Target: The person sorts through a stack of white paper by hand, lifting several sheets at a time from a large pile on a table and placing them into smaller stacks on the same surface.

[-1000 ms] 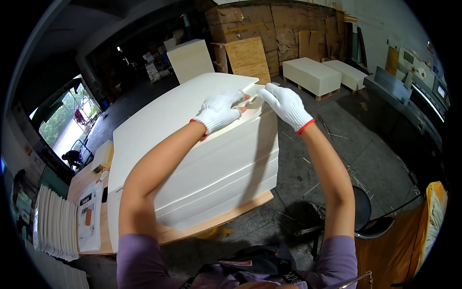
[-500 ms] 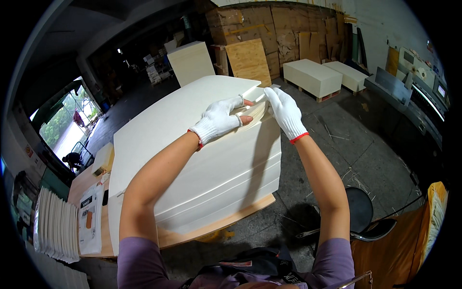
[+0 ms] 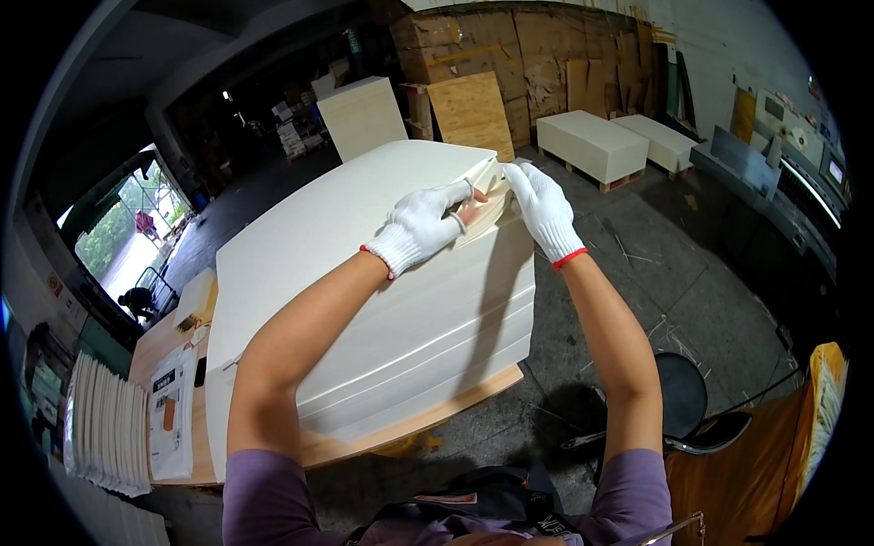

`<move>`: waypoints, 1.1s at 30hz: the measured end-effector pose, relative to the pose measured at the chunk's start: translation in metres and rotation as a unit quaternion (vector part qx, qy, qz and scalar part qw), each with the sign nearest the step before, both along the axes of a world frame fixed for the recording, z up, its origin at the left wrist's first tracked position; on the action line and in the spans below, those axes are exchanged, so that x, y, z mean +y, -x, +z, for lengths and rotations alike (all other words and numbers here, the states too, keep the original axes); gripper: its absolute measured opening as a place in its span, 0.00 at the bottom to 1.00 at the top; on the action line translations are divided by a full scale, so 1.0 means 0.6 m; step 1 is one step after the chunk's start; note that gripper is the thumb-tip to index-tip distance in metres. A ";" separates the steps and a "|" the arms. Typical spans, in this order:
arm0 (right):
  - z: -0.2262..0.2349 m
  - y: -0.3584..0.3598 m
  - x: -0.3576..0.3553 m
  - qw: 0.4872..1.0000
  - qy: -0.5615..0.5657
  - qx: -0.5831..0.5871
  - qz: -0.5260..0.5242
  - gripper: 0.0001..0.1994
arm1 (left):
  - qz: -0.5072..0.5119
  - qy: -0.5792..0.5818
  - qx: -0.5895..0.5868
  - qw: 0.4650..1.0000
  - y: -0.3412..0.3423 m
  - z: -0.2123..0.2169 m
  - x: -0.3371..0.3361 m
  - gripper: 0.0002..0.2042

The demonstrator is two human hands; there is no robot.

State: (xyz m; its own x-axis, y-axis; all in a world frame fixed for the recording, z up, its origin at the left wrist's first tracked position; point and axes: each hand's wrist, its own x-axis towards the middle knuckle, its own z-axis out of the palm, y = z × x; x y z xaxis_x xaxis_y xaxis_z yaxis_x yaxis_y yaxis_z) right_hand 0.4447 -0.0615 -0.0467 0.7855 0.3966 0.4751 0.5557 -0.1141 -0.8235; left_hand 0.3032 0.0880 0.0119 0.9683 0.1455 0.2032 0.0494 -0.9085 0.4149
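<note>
A tall stack of large white paper sheets (image 3: 319,218) stands in front of me, its upper layers parted at the near right corner. My left hand (image 3: 419,223), in a white knit glove with bare thumb and fingertip showing, closes on the bent sheets (image 3: 494,209) there. Across the corner, my right hand (image 3: 544,207), in a matching glove with a red cuff, has its fingers together and pinches the sheets' outer edge. Its fingertips are partly hidden by the paper.
Under the stack is a wooden board (image 3: 455,409). At left lie a plastic bag (image 3: 170,419), a brush (image 3: 193,314) and a bundle of white sheets (image 3: 105,423). A black stool (image 3: 681,396) stands at right. Palletised paper stacks (image 3: 592,146) and a machine (image 3: 774,182) stand farther off.
My left hand has shifted slightly right and its thumb has moved up over the sheets. The parted sheets at the corner bow up more. My right hand has lowered slightly.
</note>
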 end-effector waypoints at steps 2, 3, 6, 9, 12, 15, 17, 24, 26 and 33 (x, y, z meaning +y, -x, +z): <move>-0.005 -0.007 0.002 1.000 0.003 0.007 0.002 0.27 | -0.009 0.038 -0.006 0.999 0.004 0.000 -0.007 0.16; -0.004 -0.005 0.002 1.000 0.004 0.007 0.002 0.27 | -0.012 0.058 -0.010 0.998 0.006 0.000 -0.008 0.16; 0.003 0.003 0.001 1.000 0.004 0.008 0.002 0.27 | -0.009 0.083 -0.013 0.996 -0.001 -0.008 0.004 0.17; 0.001 0.004 0.000 1.000 -0.008 0.007 0.003 0.27 | -0.015 0.044 -0.026 0.999 -0.007 -0.014 0.011 0.16; -0.008 -0.003 0.001 1.000 -0.018 -0.013 -0.005 0.27 | -0.026 -0.011 -0.051 0.998 0.000 -0.008 0.003 0.15; -0.003 0.005 0.001 1.000 0.000 -0.027 -0.014 0.27 | -0.034 -0.089 -0.120 0.988 -0.008 -0.023 0.020 0.15; -0.003 0.002 0.002 1.000 0.015 -0.017 -0.009 0.27 | -0.038 -0.100 -0.100 0.989 -0.009 -0.022 0.027 0.15; -0.007 0.001 0.000 1.000 -0.001 -0.001 -0.009 0.27 | 0.000 0.033 0.006 0.999 0.004 0.000 -0.010 0.17; -0.005 0.002 -0.001 1.000 0.005 0.002 -0.014 0.27 | 0.001 0.035 -0.002 0.999 0.001 -0.003 -0.006 0.17; -0.007 0.000 -0.001 1.000 -0.004 0.006 -0.008 0.27 | 0.003 -0.005 -0.011 1.000 -0.002 -0.004 -0.002 0.16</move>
State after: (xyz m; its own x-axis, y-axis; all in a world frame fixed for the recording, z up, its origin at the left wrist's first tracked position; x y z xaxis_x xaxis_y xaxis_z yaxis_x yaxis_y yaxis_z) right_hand 0.4446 -0.0620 -0.0510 0.7977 0.3799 0.4683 0.5434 -0.1163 -0.8314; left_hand 0.3043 0.0869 0.0092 0.9626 0.1484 0.2267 0.0450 -0.9126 0.4064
